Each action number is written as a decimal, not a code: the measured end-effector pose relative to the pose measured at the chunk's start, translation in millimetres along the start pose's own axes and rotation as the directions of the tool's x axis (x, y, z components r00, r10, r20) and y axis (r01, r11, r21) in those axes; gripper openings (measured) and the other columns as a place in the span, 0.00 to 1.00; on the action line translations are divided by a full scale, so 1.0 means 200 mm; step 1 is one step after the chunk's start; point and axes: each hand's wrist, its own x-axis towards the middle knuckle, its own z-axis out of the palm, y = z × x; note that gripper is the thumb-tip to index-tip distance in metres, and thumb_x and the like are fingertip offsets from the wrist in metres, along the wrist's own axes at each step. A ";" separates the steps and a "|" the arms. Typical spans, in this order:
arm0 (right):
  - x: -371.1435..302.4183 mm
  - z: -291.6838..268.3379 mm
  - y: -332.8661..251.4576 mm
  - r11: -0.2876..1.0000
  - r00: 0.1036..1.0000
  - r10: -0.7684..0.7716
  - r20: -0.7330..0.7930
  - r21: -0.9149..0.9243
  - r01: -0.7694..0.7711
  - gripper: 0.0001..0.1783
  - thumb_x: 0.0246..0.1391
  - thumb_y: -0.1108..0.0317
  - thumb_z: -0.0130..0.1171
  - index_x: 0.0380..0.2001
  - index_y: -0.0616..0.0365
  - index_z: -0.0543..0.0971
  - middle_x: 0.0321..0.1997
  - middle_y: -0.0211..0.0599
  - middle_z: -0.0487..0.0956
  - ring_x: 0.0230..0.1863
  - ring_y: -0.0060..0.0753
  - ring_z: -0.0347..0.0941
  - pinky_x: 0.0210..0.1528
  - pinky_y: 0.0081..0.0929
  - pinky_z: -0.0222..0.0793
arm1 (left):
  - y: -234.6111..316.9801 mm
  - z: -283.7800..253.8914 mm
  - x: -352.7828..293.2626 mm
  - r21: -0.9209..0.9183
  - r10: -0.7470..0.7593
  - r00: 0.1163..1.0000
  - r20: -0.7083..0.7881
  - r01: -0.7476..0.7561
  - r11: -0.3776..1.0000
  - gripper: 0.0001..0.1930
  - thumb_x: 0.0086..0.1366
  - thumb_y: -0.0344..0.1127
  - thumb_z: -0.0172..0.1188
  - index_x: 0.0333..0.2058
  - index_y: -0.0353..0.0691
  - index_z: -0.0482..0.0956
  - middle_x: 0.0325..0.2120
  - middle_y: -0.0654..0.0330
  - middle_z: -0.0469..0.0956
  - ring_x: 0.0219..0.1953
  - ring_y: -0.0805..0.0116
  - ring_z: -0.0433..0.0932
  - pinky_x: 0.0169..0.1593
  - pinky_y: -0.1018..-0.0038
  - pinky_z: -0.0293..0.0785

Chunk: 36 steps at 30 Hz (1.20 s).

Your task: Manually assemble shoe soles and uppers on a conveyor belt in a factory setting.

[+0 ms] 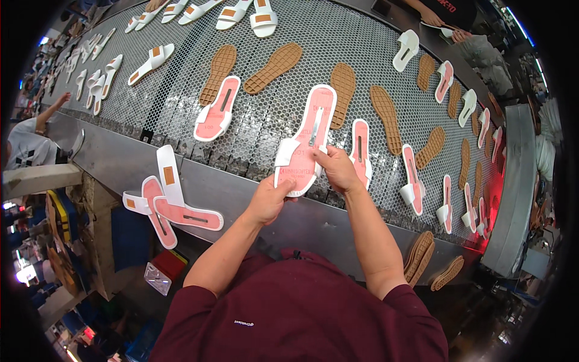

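Between my two hands is a white sandal upper, its pink underside with a metal strip turned up and its toe end pointing away from me. My left hand pinches the near end, thumb on the pink face. On the right edge, near the white strap, my right hand grips with its thumb on top. Just beyond lies a brown outsole on the mesh conveyor belt. Another pink-bottomed upper lies partly behind my right hand, and one more rests to the left.
Two uppers lie crossed on the metal conveyor edge at the left. Brown outsoles sit on the near edge at right. Assembled white sandals lie farther left. Across the belt, a person's hands work; another person's arm reaches in at left.
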 end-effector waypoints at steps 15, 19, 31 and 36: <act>-0.31 0.00 0.03 0.996 0.999 0.025 0.044 0.089 -0.029 0.14 0.63 0.65 0.57 0.40 0.68 0.82 0.40 0.32 0.82 0.40 0.18 0.75 0.44 0.20 0.70 | -0.01 0.02 -0.29 0.176 0.066 0.996 0.065 -0.076 0.981 0.13 0.70 0.31 0.55 0.50 0.30 0.76 0.42 0.60 0.81 0.41 0.77 0.77 0.47 0.75 0.74; -0.31 0.07 0.21 0.999 0.996 0.040 -0.081 -0.011 -0.041 0.12 0.62 0.67 0.57 0.41 0.67 0.81 0.38 0.31 0.82 0.39 0.18 0.75 0.42 0.21 0.71 | -0.12 -0.04 -0.31 0.045 0.128 0.984 -0.121 -0.123 0.991 0.12 0.70 0.30 0.55 0.49 0.29 0.76 0.41 0.60 0.81 0.40 0.78 0.77 0.46 0.77 0.74; -0.20 0.38 0.28 0.997 0.997 -0.023 -0.073 0.078 0.028 0.24 0.64 0.58 0.55 0.55 0.64 0.71 0.52 0.39 0.77 0.50 0.27 0.74 0.51 0.31 0.70 | -0.10 -0.21 -0.34 0.204 0.300 0.889 -0.345 -0.240 0.949 0.12 0.70 0.35 0.57 0.44 0.32 0.78 0.36 0.64 0.80 0.37 0.82 0.74 0.41 0.80 0.72; 0.35 0.22 -0.03 0.929 0.913 -0.273 -0.304 -0.328 0.169 0.40 0.66 0.45 0.44 0.70 0.62 0.52 0.71 0.52 0.58 0.69 0.46 0.60 0.68 0.45 0.54 | 0.04 -0.50 -0.36 0.317 0.431 0.772 -0.467 -0.310 0.897 0.12 0.68 0.34 0.60 0.45 0.32 0.78 0.40 0.58 0.80 0.47 0.75 0.74 0.50 0.75 0.71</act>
